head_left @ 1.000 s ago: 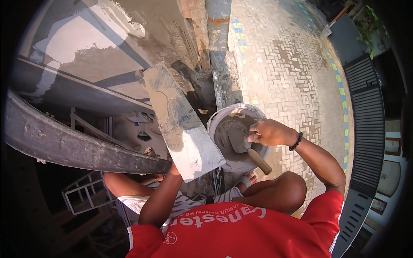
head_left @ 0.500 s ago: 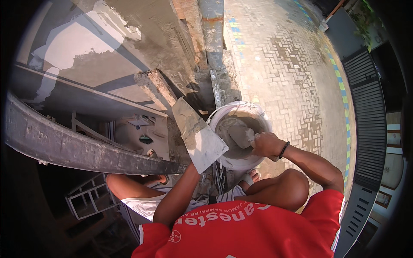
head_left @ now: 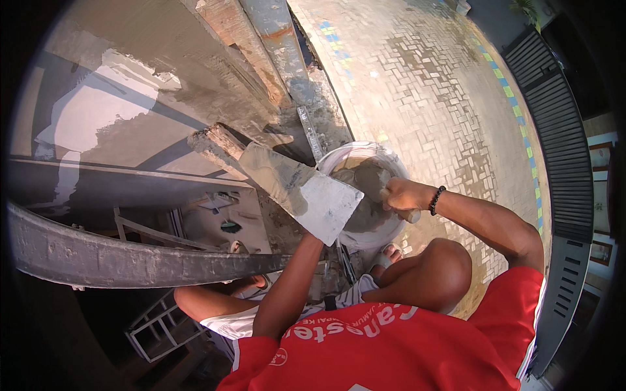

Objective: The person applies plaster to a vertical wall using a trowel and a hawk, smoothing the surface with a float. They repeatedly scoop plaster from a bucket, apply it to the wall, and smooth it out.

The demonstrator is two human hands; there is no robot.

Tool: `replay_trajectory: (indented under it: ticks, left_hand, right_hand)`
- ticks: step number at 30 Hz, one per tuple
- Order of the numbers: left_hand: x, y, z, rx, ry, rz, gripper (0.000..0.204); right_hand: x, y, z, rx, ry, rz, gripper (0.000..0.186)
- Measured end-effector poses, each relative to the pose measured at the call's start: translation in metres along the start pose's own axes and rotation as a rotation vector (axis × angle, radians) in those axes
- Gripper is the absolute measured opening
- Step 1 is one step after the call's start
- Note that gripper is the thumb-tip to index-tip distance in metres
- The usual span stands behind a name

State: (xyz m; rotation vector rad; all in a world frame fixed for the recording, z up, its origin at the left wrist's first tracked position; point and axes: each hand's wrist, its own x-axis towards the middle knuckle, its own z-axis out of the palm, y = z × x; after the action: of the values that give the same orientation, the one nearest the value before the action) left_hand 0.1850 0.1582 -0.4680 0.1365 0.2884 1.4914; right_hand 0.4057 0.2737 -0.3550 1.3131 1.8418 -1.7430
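Observation:
A flat rectangular hawk (head_left: 329, 203) tilts in front of me, its far part coated with grey mortar (head_left: 274, 171) and its near part pale and mostly bare. My left forearm (head_left: 290, 280) runs up under it; the board hides the hand, which holds it from below. To the right stands a white bucket (head_left: 398, 163) with wet grey mortar inside. My right hand (head_left: 405, 195) is closed around the handle of a trowel (head_left: 373, 179), whose blade is down in the bucket. One corner of the hawk overlaps the bucket's left side.
A dark curved beam (head_left: 130, 259) crosses at left, with a ladder-like metal frame (head_left: 163, 329) below it. Timber pieces (head_left: 222, 146) and a metal post (head_left: 277, 42) lie beyond the hawk. Patterned paving (head_left: 443, 98) stretches right toward a dark slatted gate (head_left: 554, 117).
The hawk has swung to the right and now reaches over the bucket's edge. My right hand has turned the trowel within the bucket. The whole view has shifted and tilted somewhat.

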Motion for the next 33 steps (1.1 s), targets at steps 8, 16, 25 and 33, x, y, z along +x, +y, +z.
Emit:
replay_trajectory:
  ticks: [8,16,25,33]
  left_hand:
    - [0.016,0.009,-0.017,0.026,0.158,0.026,0.046]
    - [0.053,0.018,-0.016,0.073,0.167,-0.014,0.050]
    - [0.072,-0.001,0.061,0.339,0.298,0.074,0.042]
    - [0.074,-0.002,0.096,0.437,0.358,0.200,0.028]
  right_hand:
    - [-0.005,0.004,0.031,-0.927,0.236,-0.516,0.029]
    - [-0.023,0.018,0.031,-1.113,0.114,-0.539,0.033]
    - [-0.032,0.010,-0.016,-1.008,0.452,-0.280,0.031]
    - [-0.037,0.041,-0.004,-0.958,0.332,-0.310,0.030]
